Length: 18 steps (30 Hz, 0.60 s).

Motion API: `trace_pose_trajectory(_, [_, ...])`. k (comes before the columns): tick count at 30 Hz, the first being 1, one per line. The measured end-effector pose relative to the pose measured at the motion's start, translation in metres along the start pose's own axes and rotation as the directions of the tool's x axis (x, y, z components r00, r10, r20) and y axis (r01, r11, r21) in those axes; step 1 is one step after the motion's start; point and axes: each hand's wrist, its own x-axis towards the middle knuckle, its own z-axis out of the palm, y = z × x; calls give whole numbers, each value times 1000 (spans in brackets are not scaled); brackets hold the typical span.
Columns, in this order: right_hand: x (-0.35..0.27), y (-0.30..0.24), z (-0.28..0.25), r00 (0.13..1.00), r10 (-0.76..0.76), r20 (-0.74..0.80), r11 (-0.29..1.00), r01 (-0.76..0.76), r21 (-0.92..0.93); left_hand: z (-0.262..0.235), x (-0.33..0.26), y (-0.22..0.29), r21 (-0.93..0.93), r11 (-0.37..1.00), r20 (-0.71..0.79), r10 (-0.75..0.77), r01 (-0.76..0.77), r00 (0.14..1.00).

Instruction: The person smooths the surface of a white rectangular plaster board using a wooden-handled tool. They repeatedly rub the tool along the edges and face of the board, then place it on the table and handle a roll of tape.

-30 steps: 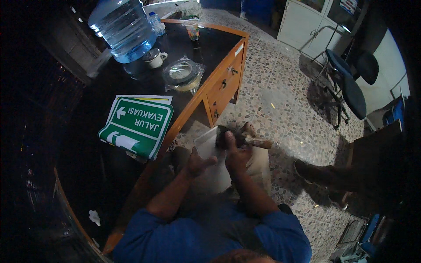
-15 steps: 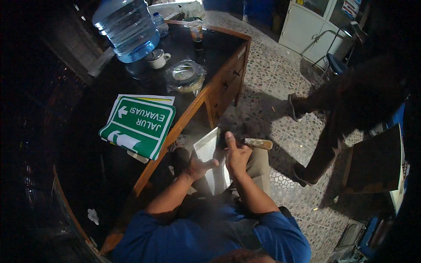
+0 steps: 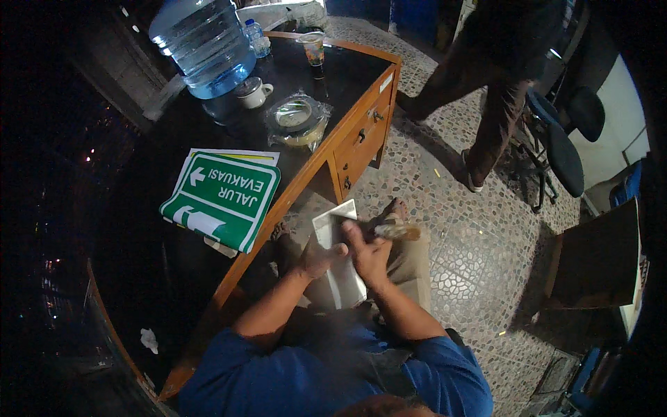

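A long, flat white panel (image 3: 345, 288) lies lengthwise across my lap. My left hand (image 3: 319, 261) is closed on its left edge, the thumb resting over its face. At the panel's right side, my right hand (image 3: 370, 260) grips a tool with a worn wooden handle (image 3: 401, 232). The handle sticks out to the right of my fist and is blurred by motion. Its working end is dark and hidden by my fingers and shadow, so its kind does not show.
On the black-topped desk (image 3: 139, 278) at left lie folded green sign sheets (image 3: 229, 198) and clear-wrapped tape rolls (image 3: 295, 115). A mug (image 3: 251, 94), plastic cup (image 3: 314, 50) and large water bottle (image 3: 205, 52) stand beyond. A person (image 3: 490, 90) is by swivel chairs (image 3: 559, 153). A board (image 3: 590, 257) stands right.
My right hand, with the wooden-handled tool, has shifted slightly down and left along the panel. The other person has walked farther away, toward the back right. My left hand stays on the panel.
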Motion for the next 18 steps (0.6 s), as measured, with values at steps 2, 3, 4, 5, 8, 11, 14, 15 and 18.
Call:
trace_pose_trajectory(2, [-3, 1, -6, 1000, 14, 23, 998, -13, -54, -7, 7, 0, 8, 998, 104, -59, 59, 993])
trace_pose_trajectory(3, [0, -9, -8, 999, 25, 27, 993, -22, -116, 3, 6, 3, -3, 999, 36, -32, 32, 999])
trace_pose_trajectory(4, [7, -2, -12, 991, 130, 34, 988, -127, -83, 3, 6, -4, 47, 998, -4, -29, 30, 1000])
trace_pose_trajectory(5, [13, 4, -17, 971, 235, 39, 971, -233, -53, 3, 6, -11, 95, 995, -43, -28, 32, 999])
trace_pose_trajectory(8, [9, 19, -15, 998, 5, 61, 1000, -5, 1, -15, 18, -24, 127, 989, 76, -91, 81, 993])
trace_pose_trajectory(11, [24, 17, -22, 938, 345, 41, 923, -331, -195, -2, 20, -21, 33, 989, -14, -146, 146, 989])
trace_pose_trajectory(14, [23, 34, -28, 945, 295, 140, 949, -271, -163, -7, 25, -38, -32, 979, -15, -199, 199, 980])
trace_pose_trajectory(15, [22, 46, -31, 948, 287, 137, 948, -260, -186, -23, 24, -60, -50, 971, 14, -232, 232, 973])
trace_pose_trajectory(18, [32, 82, -41, 978, 208, -18, 960, -208, -187, -54, 19, -133, -182, 943, -83, -296, 278, 951])
